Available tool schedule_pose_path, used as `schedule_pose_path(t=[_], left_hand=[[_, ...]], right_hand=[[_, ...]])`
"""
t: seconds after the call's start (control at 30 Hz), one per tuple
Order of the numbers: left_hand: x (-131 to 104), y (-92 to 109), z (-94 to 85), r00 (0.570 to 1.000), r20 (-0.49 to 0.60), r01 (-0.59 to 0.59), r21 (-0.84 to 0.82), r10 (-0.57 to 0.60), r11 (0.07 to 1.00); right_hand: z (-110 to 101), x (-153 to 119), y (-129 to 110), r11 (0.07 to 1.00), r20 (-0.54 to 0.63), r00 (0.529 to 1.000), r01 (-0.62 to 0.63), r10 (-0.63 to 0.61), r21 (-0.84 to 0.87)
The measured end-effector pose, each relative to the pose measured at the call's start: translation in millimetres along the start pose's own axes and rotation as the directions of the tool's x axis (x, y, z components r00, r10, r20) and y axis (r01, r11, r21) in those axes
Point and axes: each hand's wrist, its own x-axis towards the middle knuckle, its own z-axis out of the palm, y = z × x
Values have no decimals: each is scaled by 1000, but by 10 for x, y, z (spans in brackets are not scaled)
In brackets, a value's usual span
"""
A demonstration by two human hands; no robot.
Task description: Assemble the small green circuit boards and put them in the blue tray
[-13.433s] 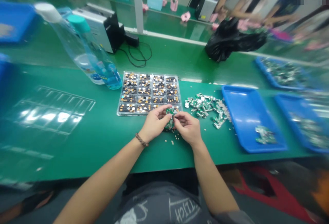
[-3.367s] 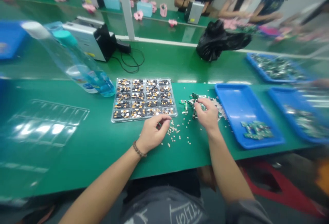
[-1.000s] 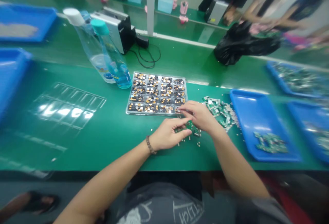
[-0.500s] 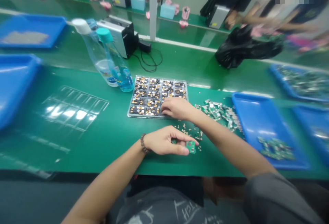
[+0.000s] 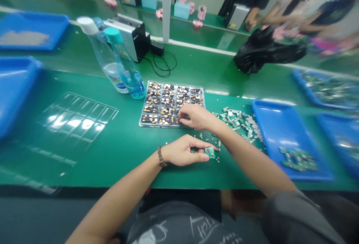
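Between thumb and fingers, my left hand [image 5: 186, 151] pinches a small green circuit board [image 5: 210, 153] above the bench. More green shows behind its curled fingers, partly hidden. My right hand [image 5: 195, 117] reaches over the front right of a clear compartment tray [image 5: 159, 125], its fingers bent and close together among the parts. Whether a part sits between those fingertips I cannot make out. Small black, orange and white components [image 5: 167, 102] fill the tray's compartments. To the right of the tray lies a loose heap of green circuit boards [image 5: 238, 120], and tiny pale bits [image 5: 201, 136] are scattered nearer me.
A blue tray [image 5: 276, 124] with boards stands at right, more blue trays beyond it. Two bottles [image 5: 126, 68] stand behind the compartment tray, near a grey device [image 5: 131, 36] with a cable. Clear empty trays [image 5: 81, 117] lie left. A black bag [image 5: 252, 53] and co-workers are across.
My left hand has shifted slightly up and right with the circuit board. My right hand has moved a little to the right over the tray's front compartments.
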Motion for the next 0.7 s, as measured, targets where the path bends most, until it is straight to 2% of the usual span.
schedule_pose_path(t=[0.1, 0.17, 0.23, 0.27, 0.33, 0.4, 0.47, 0.5, 0.6, 0.7], left_hand=[[17, -26, -2, 998, 15, -68, 50, 67, 996], [43, -52, 4, 988, -108, -96, 138, 111, 986], [80, -82, 17, 949, -289, -70, 204, 128, 976], [100, -98, 24, 917, -383, -39, 192, 111, 981], [140, -127, 32, 855, -519, 35, 46, -6, 998], [176, -153, 32, 815, -544, 92, -218, -199, 972], [204, -169, 24, 794, -498, 108, -449, -349, 887], [214, -174, 19, 787, -480, 102, -520, -388, 848], [235, -178, 10, 772, -473, 64, -607, -424, 792], [244, -183, 8, 780, -449, 44, -655, -436, 754]], right_hand=[[-95, -208, 57, 987, -229, 967, -87, 115, 132], [-113, -432, 89, 965, -381, 896, -154, 227, 211], [-70, -679, 99, 926, -497, 794, -214, 350, 310], [-25, -795, 91, 900, -539, 736, -233, 411, 368], [105, -982, 48, 840, -593, 616, -236, 518, 489], [262, -1085, -30, 775, -589, 544, -204, 598, 598], [413, -1105, -126, 715, -558, 517, -163, 649, 680], [476, -1091, -174, 692, -548, 509, -142, 664, 708], [596, -1015, -284, 672, -556, 499, -74, 665, 737], [629, -962, -329, 718, -588, 534, -52, 608, 695]])
